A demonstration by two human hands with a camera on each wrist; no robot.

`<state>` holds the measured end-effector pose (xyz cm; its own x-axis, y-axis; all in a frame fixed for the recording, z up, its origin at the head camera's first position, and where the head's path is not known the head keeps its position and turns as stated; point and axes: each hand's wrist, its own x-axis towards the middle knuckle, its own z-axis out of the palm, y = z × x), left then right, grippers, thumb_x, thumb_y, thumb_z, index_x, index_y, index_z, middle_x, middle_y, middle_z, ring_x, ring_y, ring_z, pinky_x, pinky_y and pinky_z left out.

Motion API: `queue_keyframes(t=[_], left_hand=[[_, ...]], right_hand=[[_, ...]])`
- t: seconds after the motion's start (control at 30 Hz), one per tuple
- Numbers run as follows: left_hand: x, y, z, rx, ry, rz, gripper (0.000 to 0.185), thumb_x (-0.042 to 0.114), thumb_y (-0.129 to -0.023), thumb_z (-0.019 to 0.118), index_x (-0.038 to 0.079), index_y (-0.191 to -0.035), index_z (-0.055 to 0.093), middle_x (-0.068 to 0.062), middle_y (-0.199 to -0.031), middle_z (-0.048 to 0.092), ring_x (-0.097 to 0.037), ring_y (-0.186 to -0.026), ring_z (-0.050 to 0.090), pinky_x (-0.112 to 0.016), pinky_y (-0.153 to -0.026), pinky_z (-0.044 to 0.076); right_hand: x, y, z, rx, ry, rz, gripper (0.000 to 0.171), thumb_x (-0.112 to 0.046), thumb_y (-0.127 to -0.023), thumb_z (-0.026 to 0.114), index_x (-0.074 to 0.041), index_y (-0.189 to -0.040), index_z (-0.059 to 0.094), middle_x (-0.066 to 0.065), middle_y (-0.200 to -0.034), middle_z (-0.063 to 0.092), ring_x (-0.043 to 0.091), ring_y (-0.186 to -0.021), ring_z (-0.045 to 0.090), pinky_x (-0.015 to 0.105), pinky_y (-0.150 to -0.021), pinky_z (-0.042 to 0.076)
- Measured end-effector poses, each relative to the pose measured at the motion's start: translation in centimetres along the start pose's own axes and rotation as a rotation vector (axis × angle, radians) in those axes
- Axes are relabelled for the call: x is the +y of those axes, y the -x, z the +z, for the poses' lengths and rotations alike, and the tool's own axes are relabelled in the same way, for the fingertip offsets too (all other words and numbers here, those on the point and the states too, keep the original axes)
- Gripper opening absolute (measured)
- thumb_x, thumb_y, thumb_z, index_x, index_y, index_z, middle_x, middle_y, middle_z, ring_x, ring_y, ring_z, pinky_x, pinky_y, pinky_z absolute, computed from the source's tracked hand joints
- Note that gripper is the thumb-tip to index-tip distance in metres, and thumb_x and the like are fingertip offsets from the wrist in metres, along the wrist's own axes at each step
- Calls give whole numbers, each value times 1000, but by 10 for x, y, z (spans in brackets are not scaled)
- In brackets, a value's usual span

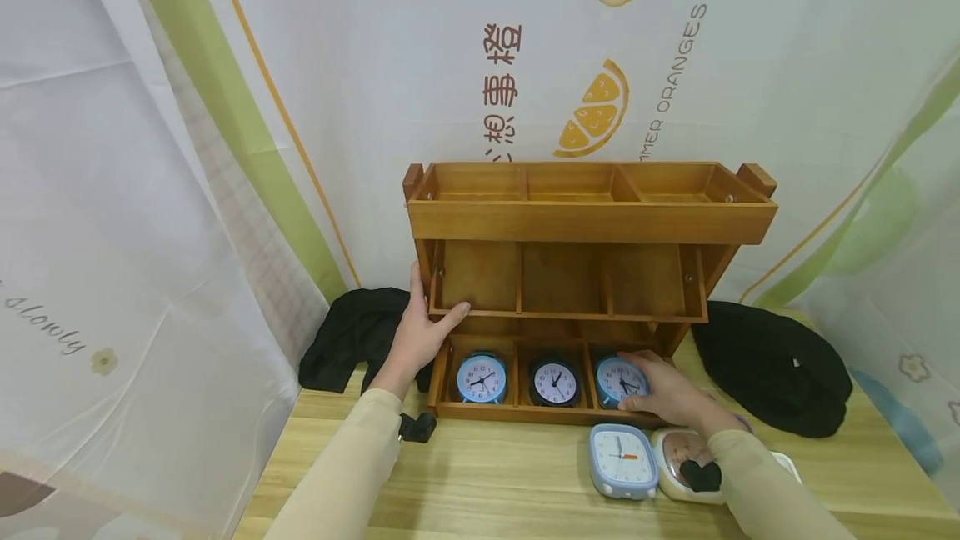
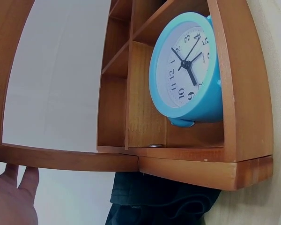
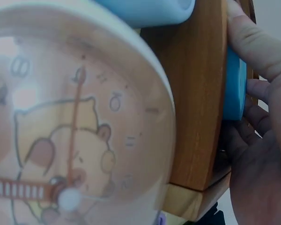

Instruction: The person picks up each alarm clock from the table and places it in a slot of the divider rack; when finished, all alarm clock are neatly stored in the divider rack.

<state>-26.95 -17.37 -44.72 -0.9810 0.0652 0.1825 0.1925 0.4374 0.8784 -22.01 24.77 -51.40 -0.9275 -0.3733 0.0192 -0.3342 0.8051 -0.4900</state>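
Observation:
A three-tier wooden shelf [image 1: 592, 219] stands on the table against the backdrop. Its bottom tier holds a blue round clock [image 1: 481, 378] on the left, a black clock [image 1: 555, 382] in the middle and another blue round clock [image 1: 619, 377] on the right. My right hand [image 1: 663, 394] grips that right clock inside its compartment; in the right wrist view my fingers [image 3: 257, 47] wrap round the blue clock's rim [image 3: 235, 84]. My left hand [image 1: 422, 332] rests flat against the shelf's left side, thumb on the middle tier's edge. The left wrist view shows the left blue clock [image 2: 189, 65].
A pale blue square clock [image 1: 622, 458] and a cream bear-face clock [image 1: 678, 461] lie on the table in front of the shelf, by my right wrist. Black cloth bundles lie left [image 1: 352, 336] and right [image 1: 776, 377] of the shelf. A small black object [image 1: 417, 427] sits near my left forearm.

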Motion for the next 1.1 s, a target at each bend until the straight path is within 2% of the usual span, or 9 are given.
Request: queue_keyframes(t=[0.43, 0.83, 1.1], left_hand=[[5, 2, 2, -4, -8, -18, 116, 63, -94, 69, 34, -165, -18, -5, -175, 0, -32, -159, 14, -58, -124, 22], [4, 2, 1, -2, -4, -5, 116, 62, -94, 70, 35, -165, -18, -5, -175, -1, -31, -160, 13, -57, -124, 21], [1, 2, -1, -4, -3, -13, 116, 64, -93, 69, 36, -164, -18, -2, -175, -2, -29, -160, 11, -57, -125, 20]], right_hand=[[3, 6, 2, -28, 38, -5, 84, -37, -87, 86, 7, -149, 50, 37, -145, 48, 57, -131, 49, 68, -103, 44], [0, 12, -1, 10, 40, -42, 80, -37, -89, 84, 6, -147, 52, 33, -146, 50, 55, -132, 50, 67, -104, 43], [-11, 23, -5, -2, -28, -26, 97, -49, -87, 83, 3, -158, 40, 32, -157, 39, 57, -140, 41, 72, -106, 39]])
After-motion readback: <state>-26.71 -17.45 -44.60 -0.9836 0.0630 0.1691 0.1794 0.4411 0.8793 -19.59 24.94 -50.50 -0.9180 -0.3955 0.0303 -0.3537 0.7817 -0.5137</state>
